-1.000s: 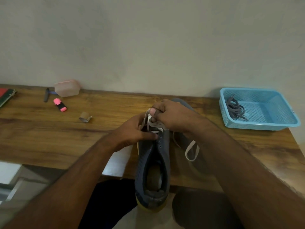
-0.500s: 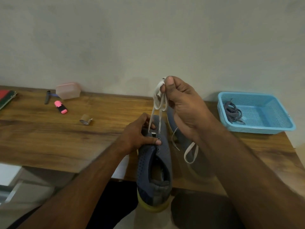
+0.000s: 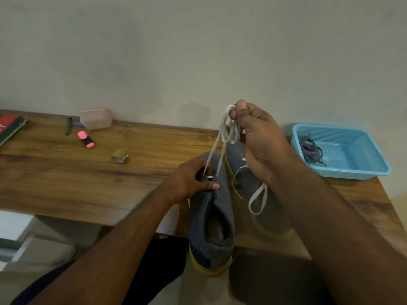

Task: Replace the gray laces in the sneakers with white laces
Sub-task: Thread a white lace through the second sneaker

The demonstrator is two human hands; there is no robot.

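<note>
A grey-blue sneaker (image 3: 211, 225) with a yellow sole lies at the table's near edge, heel toward me. My left hand (image 3: 189, 179) grips its upper beside the front eyelets. A white lace (image 3: 220, 139) runs up from those eyelets, both strands taut, to my right hand (image 3: 257, 137), which pinches the bunched ends well above the shoe. A second sneaker (image 3: 244, 170) lies just right of the first, mostly behind my right arm, with a white lace loop (image 3: 257, 201) hanging from it. Grey laces (image 3: 311, 150) lie in a blue basket (image 3: 363, 164) at the right.
On the wooden table (image 3: 88, 177) at the left are a small tape roll (image 3: 119, 155), a pink highlighter (image 3: 86, 139), a dark pen (image 3: 68, 126), a pink plastic box (image 3: 95, 117) against the wall and a book (image 3: 10, 128) at the far left edge.
My right hand rose from the shoe's front, pulling both white lace strands up and taut. My left hand stayed on the sneaker's upper.
</note>
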